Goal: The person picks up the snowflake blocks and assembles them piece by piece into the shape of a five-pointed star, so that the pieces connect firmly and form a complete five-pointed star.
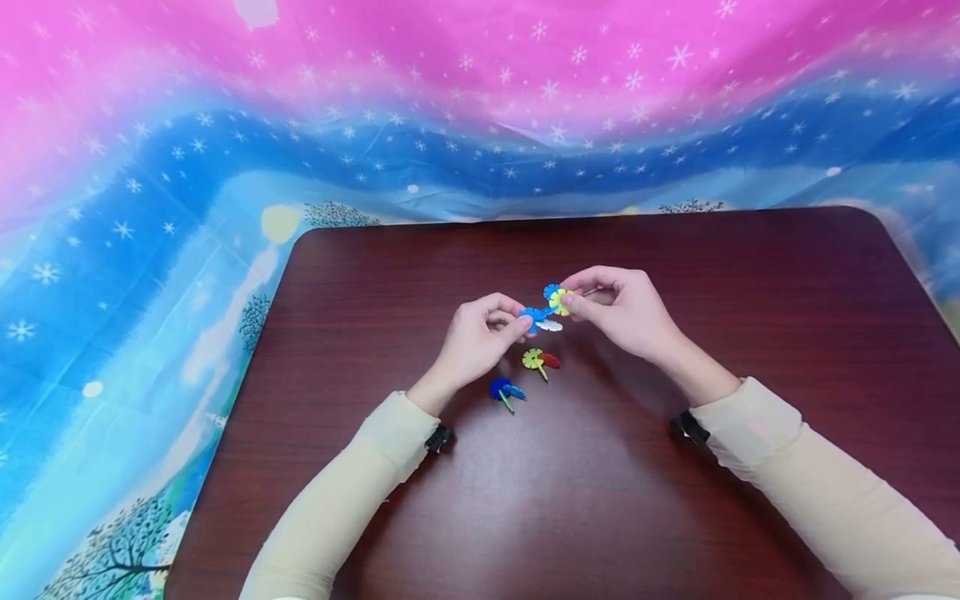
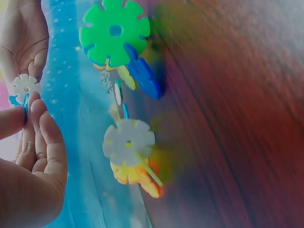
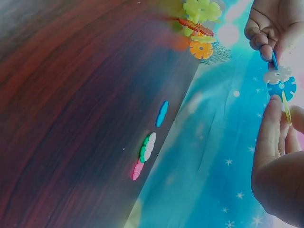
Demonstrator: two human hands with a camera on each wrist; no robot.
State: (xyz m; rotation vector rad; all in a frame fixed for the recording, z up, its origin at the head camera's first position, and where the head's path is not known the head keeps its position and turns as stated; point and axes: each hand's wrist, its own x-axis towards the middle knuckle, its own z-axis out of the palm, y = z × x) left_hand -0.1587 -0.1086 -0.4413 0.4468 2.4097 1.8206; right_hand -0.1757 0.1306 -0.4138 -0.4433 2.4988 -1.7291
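Note:
My left hand pinches a blue notched plastic disc between thumb and fingers. Facing it, my right hand pinches a yellow notched disc. A white disc and another blue disc sit between the hands, in what looks like one joined cluster held above the table. The right wrist view shows the yellow disc edge-on against a blue disc, with the white disc above. In the left wrist view, fingertips hide part of the held blue disc.
Below the hands, a cluster with a yellow disc and red disc stands on the brown table. Nearer me is a cluster with a dark blue disc. Loose-looking blue and pink discs show in the right wrist view.

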